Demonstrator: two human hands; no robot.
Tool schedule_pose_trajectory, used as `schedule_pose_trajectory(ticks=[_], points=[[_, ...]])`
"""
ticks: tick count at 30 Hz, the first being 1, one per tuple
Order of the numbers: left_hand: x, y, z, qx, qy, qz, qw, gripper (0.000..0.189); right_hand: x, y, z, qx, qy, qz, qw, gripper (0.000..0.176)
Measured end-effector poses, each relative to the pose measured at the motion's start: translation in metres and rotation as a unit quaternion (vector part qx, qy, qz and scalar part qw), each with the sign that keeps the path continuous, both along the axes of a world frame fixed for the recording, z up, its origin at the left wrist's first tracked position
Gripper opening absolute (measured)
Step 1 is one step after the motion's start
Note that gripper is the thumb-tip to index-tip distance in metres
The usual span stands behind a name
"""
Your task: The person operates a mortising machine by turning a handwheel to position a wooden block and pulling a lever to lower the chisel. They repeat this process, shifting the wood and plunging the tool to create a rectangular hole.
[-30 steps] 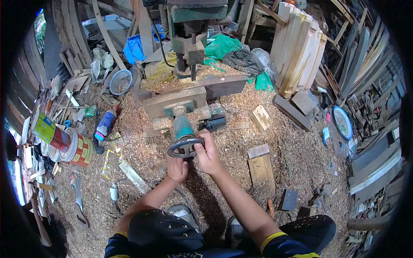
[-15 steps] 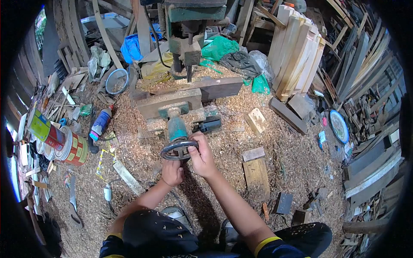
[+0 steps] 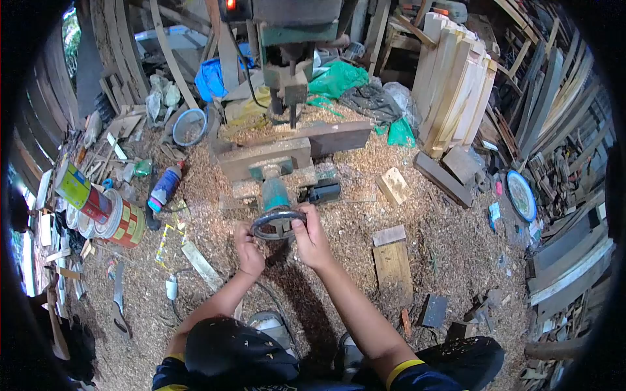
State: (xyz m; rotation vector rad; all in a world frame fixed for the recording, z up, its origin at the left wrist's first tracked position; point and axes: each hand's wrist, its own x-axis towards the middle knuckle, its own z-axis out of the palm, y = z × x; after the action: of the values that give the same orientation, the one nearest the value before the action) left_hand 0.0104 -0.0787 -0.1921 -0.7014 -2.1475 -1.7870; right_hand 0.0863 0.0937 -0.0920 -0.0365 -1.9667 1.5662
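A thick litter of wood shavings (image 3: 456, 254) covers the floor of this crowded workshop, and at its left side, past a handsaw (image 3: 118, 296) lying flat, a green and red can (image 3: 83, 191) leans beside a tub (image 3: 124, 223) with a red and yellow label; next along, a blue bottle (image 3: 165, 188) lies tilted on the shavings, below a blue-rimmed basin (image 3: 190, 127); then comes the person's left hand (image 3: 249, 251), its fingers half curled against the left edge of a dark handwheel (image 3: 279, 214), though I cannot tell whether they grip it; the wheel sits in the middle, in front of the person's knees, at the near end of a green shaft housing (image 3: 274, 194) that points at a thick board (image 3: 264, 160), with a longer, darker board (image 3: 340, 139) behind that and an upright bit (image 3: 293, 116) of the green machine (image 3: 297, 32) above; the right hand (image 3: 312, 241) is closed around the wheel's right side, thumb over the rim; farther right lie a pale block (image 3: 394, 186) and a flat plank (image 3: 393, 267), then a standing bundle of pale timber (image 3: 453, 85), and last a blue-rimmed oval dish (image 3: 521, 197) near stacked boards (image 3: 567, 260)
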Motion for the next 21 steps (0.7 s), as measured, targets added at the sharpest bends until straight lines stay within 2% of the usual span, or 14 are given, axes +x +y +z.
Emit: schedule_pose_trajectory(ticks=[3, 5, 7, 8, 9, 11, 13, 15, 19, 21], points=[[-0.001, 0.004, 0.089, 0.053, 0.058, 0.034, 0.996, 0.029, 0.002, 0.008, 0.003, 0.036, 0.010, 0.013, 0.999, 0.034], [-0.002, 0.006, 0.132, 0.030, 0.133, -0.020, 0.991, 0.029, 0.005, 0.019, 0.013, 0.076, 0.033, 0.018, 0.996, 0.030], [-0.004, 0.018, 0.181, 0.023, 0.177, -0.042, 0.983, 0.027, 0.009, 0.023, 0.025, -0.042, 0.036, 0.006, 0.998, 0.028], [-0.007, 0.025, 0.204, -0.047, 0.206, -0.079, 0.974, 0.026, 0.005, 0.030, 0.021, -0.049, 0.033, -0.025, 0.998, 0.027], [-0.009, 0.032, 0.219, -0.116, 0.233, -0.113, 0.959, 0.024, 0.007, 0.036, 0.032, -0.134, -0.005, -0.012, 0.991, 0.027], [-0.013, 0.045, 0.227, -0.132, 0.237, -0.123, 0.955, 0.022, 0.000, 0.054, 0.059, -0.124, 0.029, -0.024, 0.992, 0.026], [-0.012, 0.051, 0.219, -0.183, 0.182, -0.097, 0.961, 0.023, -0.012, 0.077, 0.092, -0.103, 0.073, -0.023, 0.992, 0.024], [-0.018, 0.049, 0.210, -0.163, 0.178, -0.099, 0.966, 0.020, -0.027, 0.098, 0.125, -0.064, 0.090, -0.016, 0.994, 0.021], [-0.017, 0.050, 0.224, -0.201, 0.156, -0.146, 0.956, 0.021, -0.058, 0.131, 0.235, 0.023, 0.187, 0.007, 0.982, 0.022], [-0.017, 0.049, 0.227, -0.222, 0.145, -0.171, 0.949, 0.022, -0.085, 0.146, 0.296, 0.066, 0.268, -0.033, 0.961, 0.024]])
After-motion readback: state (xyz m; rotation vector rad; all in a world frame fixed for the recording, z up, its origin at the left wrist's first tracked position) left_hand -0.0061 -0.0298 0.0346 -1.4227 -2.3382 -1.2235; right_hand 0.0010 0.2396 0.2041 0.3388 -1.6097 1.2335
